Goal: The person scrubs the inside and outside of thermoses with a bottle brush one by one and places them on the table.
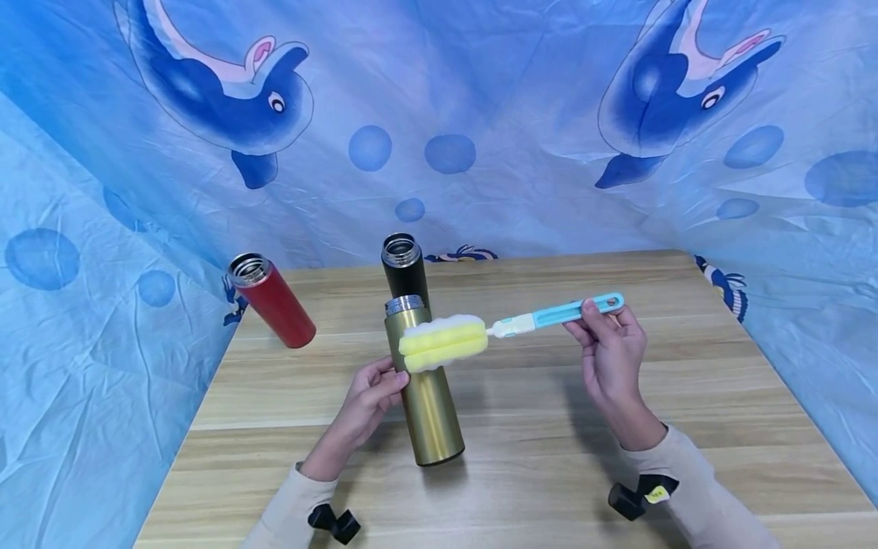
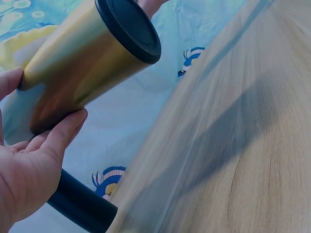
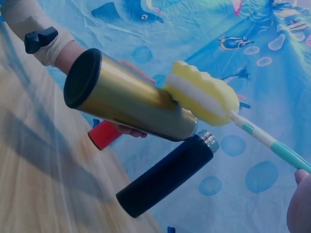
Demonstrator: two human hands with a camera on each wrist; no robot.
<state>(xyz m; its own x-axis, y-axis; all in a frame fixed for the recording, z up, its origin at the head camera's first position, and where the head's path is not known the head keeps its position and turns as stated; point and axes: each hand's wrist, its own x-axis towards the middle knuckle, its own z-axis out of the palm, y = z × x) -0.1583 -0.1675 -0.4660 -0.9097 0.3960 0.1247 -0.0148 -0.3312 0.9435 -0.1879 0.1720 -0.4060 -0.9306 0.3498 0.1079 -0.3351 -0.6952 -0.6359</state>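
My left hand (image 1: 373,398) grips a gold thermos flask (image 1: 434,415) round its side, thumb in front. The flask is lifted over the table, its steel neck at the top and its black base (image 2: 133,29) showing in the left wrist view. A bottle brush (image 1: 442,343) with a yellow and white sponge head lies across the flask's upper body in the head view. My right hand (image 1: 613,358) pinches the brush by its light-blue handle (image 1: 572,311), holding it nearly level. In the right wrist view the sponge (image 3: 204,94) is right at the flask's side.
A black flask (image 1: 405,267) without a lid stands behind the gold one, partly hidden by it. To the left stands a red flask (image 1: 280,309), also lidless. The wooden table (image 1: 583,488) ends at a blue curtain (image 1: 507,198) printed with dolphins.
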